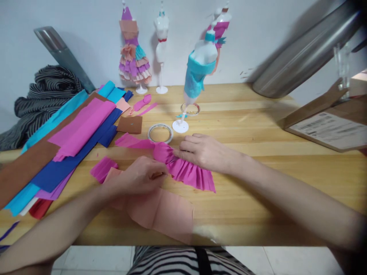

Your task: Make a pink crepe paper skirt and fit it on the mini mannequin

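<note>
A strip of pink crepe paper lies on the wooden table, gathered into pleats that fan out to the right, with a flat tail at the left. My right hand is closed on its gathered upper edge, fingers bent and pressed together. Beside the pleats' left edge, my left hand is closed in a pinch; whatever its fingertips hold is hidden. Beneath the left forearm and hand lies a peach paper sheet, partly covered. A folded magenta piece sits left of that hand. Just behind the pink strip is a tape roll.
A small dress form wrapped in turquoise paper stands behind my hands, near another tape roll. Several more dress forms line the wall. Coloured paper sheets and a striped cloth are left; a cardboard box and metal cylinder are right.
</note>
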The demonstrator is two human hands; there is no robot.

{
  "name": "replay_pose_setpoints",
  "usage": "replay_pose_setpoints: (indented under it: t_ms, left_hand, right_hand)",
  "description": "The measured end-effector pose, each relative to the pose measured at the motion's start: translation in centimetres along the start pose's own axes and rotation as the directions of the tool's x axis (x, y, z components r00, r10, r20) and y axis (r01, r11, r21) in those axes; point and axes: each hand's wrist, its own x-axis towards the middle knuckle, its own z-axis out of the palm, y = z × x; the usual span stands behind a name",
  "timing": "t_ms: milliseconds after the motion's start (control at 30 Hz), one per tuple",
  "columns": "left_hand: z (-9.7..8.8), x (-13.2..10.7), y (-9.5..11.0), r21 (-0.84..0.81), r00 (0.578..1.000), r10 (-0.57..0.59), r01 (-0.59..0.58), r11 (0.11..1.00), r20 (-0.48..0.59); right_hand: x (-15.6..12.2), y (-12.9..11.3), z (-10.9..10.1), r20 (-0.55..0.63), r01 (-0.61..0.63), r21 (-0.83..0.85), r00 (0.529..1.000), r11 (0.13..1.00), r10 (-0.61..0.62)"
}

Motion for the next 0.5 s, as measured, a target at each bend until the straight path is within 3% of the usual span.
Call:
replay_pose_setpoints:
  t_ms: [167,500]
  left_hand:
    - [-0.5,-0.1,0.0,-0.059,0.994,-0.106,0.105,0.993,-0.013]
    - [-0.5,-0.1,0.1,-0.036,0.996,-0.088,0.089,0.995,0.028]
  right_hand:
    - [-0.3,-0.4,0.3,0.022,-0.034,0.02,0.999,0.999,0.033]
    - [-0.4,-1.1,1.2,0.049,-0.107,0.082,0.993,0.991,0.103]
